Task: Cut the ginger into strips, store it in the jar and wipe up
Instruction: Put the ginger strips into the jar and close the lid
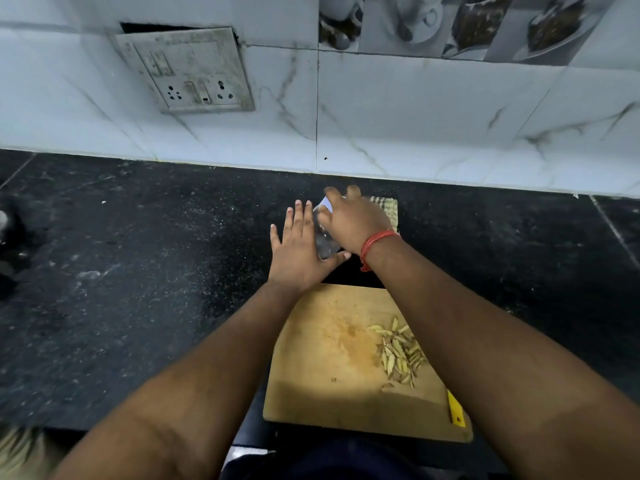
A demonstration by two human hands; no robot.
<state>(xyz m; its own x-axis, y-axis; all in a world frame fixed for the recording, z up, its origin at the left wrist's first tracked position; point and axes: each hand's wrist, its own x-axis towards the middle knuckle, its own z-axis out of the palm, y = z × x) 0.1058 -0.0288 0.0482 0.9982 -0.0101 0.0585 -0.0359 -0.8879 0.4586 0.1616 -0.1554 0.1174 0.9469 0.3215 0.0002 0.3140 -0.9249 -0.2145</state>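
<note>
Glass jar (323, 237) tilts beyond the board (322, 358), my right hand (353, 221) gripping its top, my left hand (298, 251) flat against its side. Ginger strips (401, 355) wait on the board. Glass could slip from my one-handed grip and crack.

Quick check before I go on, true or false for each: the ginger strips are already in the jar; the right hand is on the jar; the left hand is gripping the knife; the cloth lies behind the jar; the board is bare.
1. The ginger strips are in the jar. False: they lie in a pile on the cutting board.
2. The right hand grips the jar. True.
3. The left hand grips a knife. False: its fingers are straight, flat against the jar's side.
4. A checked cloth lies behind the jar, near the wall. True.
5. The board is bare. False: strips lie on it.
</note>
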